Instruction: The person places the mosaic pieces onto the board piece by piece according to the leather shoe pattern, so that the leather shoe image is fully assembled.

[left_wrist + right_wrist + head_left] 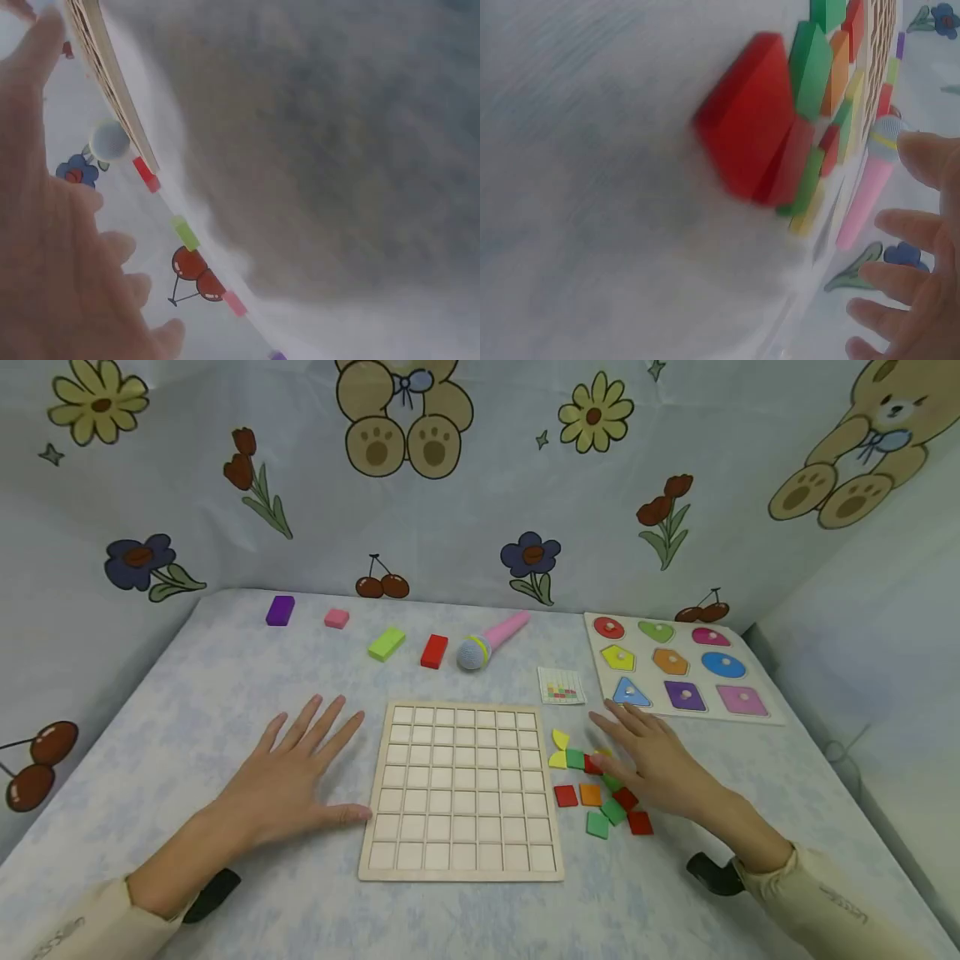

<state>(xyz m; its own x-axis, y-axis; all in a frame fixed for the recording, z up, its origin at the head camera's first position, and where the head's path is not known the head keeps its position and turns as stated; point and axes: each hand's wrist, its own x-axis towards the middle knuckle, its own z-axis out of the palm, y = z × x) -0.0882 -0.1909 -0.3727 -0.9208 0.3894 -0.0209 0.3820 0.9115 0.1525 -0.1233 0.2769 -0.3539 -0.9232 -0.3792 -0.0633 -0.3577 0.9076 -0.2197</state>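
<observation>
A wooden grid board [465, 787] lies flat on the table, its square cells bare. Left of it, my left hand [288, 785] is spread with straight fingers, the thumb tip at the board's left edge. On the other side my right hand [660, 764] hovers or rests over a loose group of small coloured tiles, its fingers extended and holding nothing; contact with the tiles cannot be told. Red [566, 796], orange [590, 794], green [597, 824] and yellow [560, 739] tiles show around it. The right wrist view has a red tile [754, 120] close up.
A printed pattern card [561, 686] lies above the tiles. The shape puzzle board [738, 710] sits at the back right. Along the back are a pink toy microphone [504, 632] and red [434, 652], green [387, 644], pink [337, 618] and purple [281, 611] blocks.
</observation>
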